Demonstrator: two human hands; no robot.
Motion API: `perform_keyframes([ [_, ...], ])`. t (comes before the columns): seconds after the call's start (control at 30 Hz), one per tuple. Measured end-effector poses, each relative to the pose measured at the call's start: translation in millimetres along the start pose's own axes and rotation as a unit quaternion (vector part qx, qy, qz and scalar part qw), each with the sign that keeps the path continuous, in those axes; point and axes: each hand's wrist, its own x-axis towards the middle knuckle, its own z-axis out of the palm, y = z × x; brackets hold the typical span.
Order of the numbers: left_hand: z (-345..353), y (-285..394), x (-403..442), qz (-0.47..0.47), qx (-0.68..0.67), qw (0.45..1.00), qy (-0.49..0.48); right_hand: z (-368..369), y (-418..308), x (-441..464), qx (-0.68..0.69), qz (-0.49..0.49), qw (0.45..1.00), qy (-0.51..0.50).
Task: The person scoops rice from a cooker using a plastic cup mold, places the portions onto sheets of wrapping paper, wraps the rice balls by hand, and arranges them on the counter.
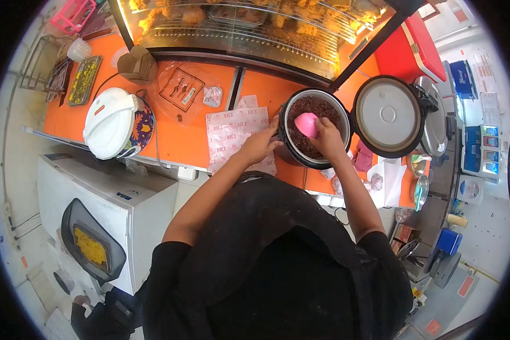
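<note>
A rice cooker [283, 148] stands with its lid [388, 116] swung back to the right, and dark reddish-brown rice [317, 106] fills much of the pot. In my right hand [327, 137] is a small pink bowl [306, 123], held down at the rice; its contents are hidden. My left hand [259, 145] grips the cooker's left side near the rim, by a dark handle. Beneath that hand and beside the cooker lie printed wrapping papers [235, 126] on the orange counter [178, 144].
A lit display case [243, 42] of fried food stands behind. To the left are a white-lidded cooker [107, 122], a tray of yellow-green food [85, 79] and brown boxes [137, 63]. Metal bowls [419, 192] sit at right. Another person's dark sleeve [116, 311] shows at lower left.
</note>
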Motion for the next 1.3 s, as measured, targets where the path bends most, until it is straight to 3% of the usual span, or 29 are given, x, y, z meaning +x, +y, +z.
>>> perform_keyframes([
  [0.07, 6, -7, 0, 0.028, 0.005, 0.999, 0.019, -2, 2, -4, 0.035, 0.09, 0.995, -0.033],
  [0.1, 7, -10, 1, 0.056, 0.011, 0.998, 0.04, -6, 3, 1, 0.035, 0.087, 0.995, -0.035],
  [0.2, 5, -10, 2, 0.035, -0.021, 0.999, 0.015, -11, 8, 8, -0.049, 0.157, 0.98, -0.113],
  [0.27, 10, -16, 4, 0.041, -0.006, 0.999, 0.017, 3, 15, 9, 0.048, 0.196, 0.965, -0.17],
  [0.3, 10, -17, 5, 0.044, 0.009, 0.999, 0.023, 10, 16, 7, 0.134, 0.192, 0.961, -0.15],
  [0.33, 11, -18, 4, 0.042, 0.008, 0.999, 0.024, 18, 17, 4, 0.134, 0.191, 0.96, -0.152],
  [0.43, 10, -16, 5, 0.032, -0.004, 0.999, 0.027, 13, -14, 20, 0.249, 0.306, 0.903, -0.17],
  [0.5, 10, -15, 4, 0.092, 0.016, 0.994, 0.062, 21, -9, 25, 0.28, 0.312, 0.891, -0.176],
  [0.53, 9, -15, 4, 0.091, 0.017, 0.994, 0.062, 26, -4, 24, 0.311, 0.324, 0.876, -0.178],
  [0.6, 0, -1, 3, 0.003, 0.008, 1.0, -0.011, 29, 11, 18, 0.363, 0.328, 0.854, -0.175],
  [0.8, 8, -15, 3, 0.066, 0.006, 0.997, 0.046, -7, 11, 13, 0.455, 0.348, 0.794, -0.204],
  [0.87, 2, -14, -1, 0.062, -0.017, 0.997, 0.043, -20, 9, 6, 0.593, 0.403, 0.685, -0.132],
  [0.93, -2, -29, -5, 0.058, -0.041, 0.997, 0.036, -29, 29, -3, 0.594, 0.399, 0.682, -0.151],
  [1.0, -5, -66, -15, 0.054, -0.091, 0.988, 0.11, -38, 38, -14, 0.569, 0.359, 0.725, -0.149],
  [1.07, -23, -101, -32, -0.001, -0.084, 0.992, 0.095, -45, 24, -21, 0.597, 0.354, 0.703, -0.151],
  [1.13, -30, -145, -50, 0.009, 0.089, 0.988, 0.123, -57, -27, -20, 0.718, 0.263, 0.641, -0.073],
  [1.2, -38, -152, -69, -0.024, 0.17, 0.981, 0.089, -38, -48, -26, 0.728, 0.258, 0.632, -0.071],
  [1.27, -45, -159, -83, -0.056, 0.251, 0.965, 0.054, -13, -95, -20, 0.818, 0.252, 0.515, -0.047],
  [1.3, -45, -162, -85, -0.06, 0.306, 0.949, 0.037, 0, -114, -21, 0.82, 0.255, 0.51, -0.045],
])
